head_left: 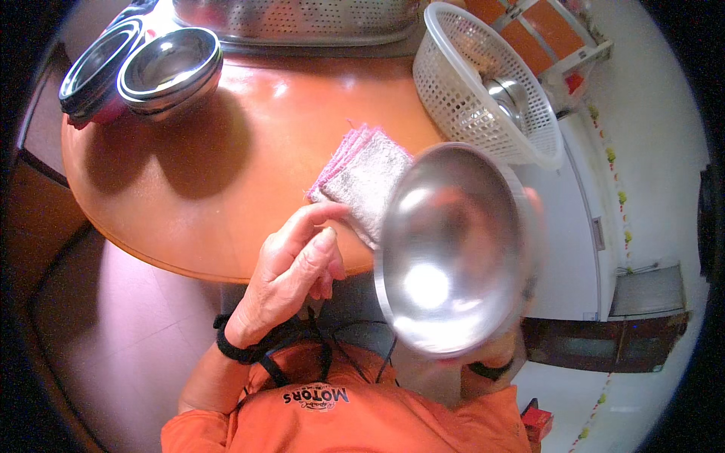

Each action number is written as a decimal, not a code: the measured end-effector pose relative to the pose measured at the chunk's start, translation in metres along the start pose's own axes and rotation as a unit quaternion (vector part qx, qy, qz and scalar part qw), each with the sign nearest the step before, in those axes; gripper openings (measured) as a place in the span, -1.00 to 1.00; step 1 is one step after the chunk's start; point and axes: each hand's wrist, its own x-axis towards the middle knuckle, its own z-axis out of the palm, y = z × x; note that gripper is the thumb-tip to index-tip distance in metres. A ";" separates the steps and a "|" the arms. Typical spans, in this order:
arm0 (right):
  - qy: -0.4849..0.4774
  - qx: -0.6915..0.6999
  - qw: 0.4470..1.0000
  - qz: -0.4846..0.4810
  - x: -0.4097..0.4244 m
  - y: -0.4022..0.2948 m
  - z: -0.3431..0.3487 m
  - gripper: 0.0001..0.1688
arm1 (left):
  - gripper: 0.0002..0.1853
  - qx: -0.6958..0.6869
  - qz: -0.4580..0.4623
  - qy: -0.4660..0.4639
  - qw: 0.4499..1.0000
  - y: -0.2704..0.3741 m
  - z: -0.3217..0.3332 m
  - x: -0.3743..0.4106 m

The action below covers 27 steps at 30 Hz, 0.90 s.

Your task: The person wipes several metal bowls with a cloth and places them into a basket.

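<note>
A shiny stainless steel bowl [453, 243] is tilted with its inside facing the camera. My right hand [531, 226] holds it from behind and is mostly hidden by it; some fingertips show past the right rim. To the left of the bowl, my left hand [300, 260] holds nothing, its fingers bent and partly spread, with the index fingertip by a folded cloth. That cloth [365, 170], pale with pink edging, lies on the orange table [294, 113] and is partly covered by the bowl.
Stacked metal bowls [170, 73] stand at the table's far left, beside more bowls [102, 68]. A large perforated metal container [306, 22] sits at the far edge. At the right, a white plastic basket [470, 96] holds a metal item [507, 99]. A white cabinet [566, 238] stands beyond.
</note>
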 end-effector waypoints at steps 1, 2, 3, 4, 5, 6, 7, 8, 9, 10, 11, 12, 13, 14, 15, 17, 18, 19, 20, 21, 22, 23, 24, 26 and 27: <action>0.019 -0.072 0.997 0.015 -0.004 0.006 -0.007 0.06 | -0.57 0.009 -0.015 -0.007 1.000 0.002 -0.002 -0.001; 0.037 -0.143 0.989 0.033 -0.007 0.012 -0.014 0.00 | -0.60 0.008 -0.018 -0.004 1.000 0.002 -0.002 -0.002; 0.068 0.007 0.992 0.110 -0.010 0.017 -0.030 0.11 | -0.61 0.015 -0.005 -0.010 1.000 0.000 -0.002 -0.001; 0.100 0.158 0.965 0.185 -0.012 0.021 -0.046 0.23 | -0.62 0.024 0.009 -0.016 1.000 -0.001 -0.002 0.000; 0.129 0.217 0.937 0.241 -0.017 0.029 -0.060 0.31 | -0.64 0.032 0.022 -0.021 0.999 -0.001 -0.002 0.000; 0.148 0.223 0.922 0.278 -0.023 0.041 -0.071 0.39 | -0.64 0.039 0.026 -0.025 0.999 -0.001 -0.001 0.001; 0.164 0.234 0.908 0.307 -0.025 0.053 -0.078 0.46 | -0.65 0.046 0.030 -0.025 0.998 -0.001 -0.001 0.001; 0.168 0.239 0.900 0.323 -0.023 0.063 -0.081 0.54 | -0.66 0.053 0.033 -0.025 0.998 -0.001 -0.001 0.001; 0.165 0.236 0.904 0.315 -0.016 0.070 -0.085 0.43 | -0.66 0.054 0.033 -0.024 0.998 -0.002 0.000 0.001; 0.159 0.227 0.914 0.295 -0.011 0.083 -0.084 0.36 | -0.67 0.056 0.033 -0.022 0.998 -0.002 0.000 0.000; 0.152 0.218 0.923 0.276 -0.007 0.097 -0.082 0.29 | -0.68 0.058 0.033 -0.020 0.998 -0.002 0.000 0.000; 0.142 0.212 0.929 0.267 -0.002 0.112 -0.081 0.23 | -0.69 0.060 0.036 -0.018 0.997 -0.002 -0.001 -0.001; 0.132 0.204 0.935 0.258 0.002 0.124 -0.079 0.18 | -0.69 0.063 0.039 -0.017 0.997 -0.002 0.000 -0.001; 0.129 0.217 0.929 0.269 0.008 0.133 -0.077 0.11 | -0.70 0.066 0.042 -0.015 0.997 -0.002 0.000 -0.001; 0.127 0.189 0.930 0.287 0.014 0.144 -0.075 0.08 | -0.71 0.070 0.046 -0.014 0.996 -0.001 0.001 0.000; 0.108 0.225 0.908 0.337 0.026 0.162 -0.070 0.09 | -0.73 0.079 0.054 -0.008 0.995 0.000 0.003 0.000; 0.101 0.189 0.923 0.318 0.030 0.173 -0.067 0.10 | -0.73 0.079 0.055 -0.008 0.995 -0.001 0.004 0.000; 0.095 0.155 0.936 0.300 0.034 0.185 -0.060 0.12 | -0.74 0.082 0.055 -0.006 0.995 -0.002 0.003 -0.001; 0.088 0.121 0.948 0.281 0.038 0.194 -0.054 0.13 | -0.74 0.084 0.055 -0.004 0.995 -0.003 0.003 -0.001; 0.073 0.115 0.950 0.280 0.043 0.198 -0.046 0.13 | -0.74 0.093 0.062 -0.001 0.994 -0.004 0.002 -0.001; 0.056 0.103 0.953 0.280 0.048 0.201 -0.042 0.14 | -0.74 0.097 0.069 -0.001 0.993 -0.005 0.002 -0.001; 0.043 0.065 0.965 0.252 0.050 0.210 -0.037 0.15 | -0.74 0.102 0.076 -0.002 0.992 -0.006 0.002 -0.001; 0.031 0.027 0.974 0.223 0.053 0.218 -0.032 0.17 | -0.74 0.104 0.075 -0.001 0.992 -0.005 0.002 -0.001; -0.038 0.019 0.968 0.247 0.057 0.223 -0.028 0.19 | -0.74 0.107 0.072 0.000 0.992 -0.004 0.003 -0.001; -0.072 0.017 0.963 0.258 0.060 0.225 -0.024 0.20 | -0.74 0.104 0.074 0.002 0.992 -0.005 0.003 -0.002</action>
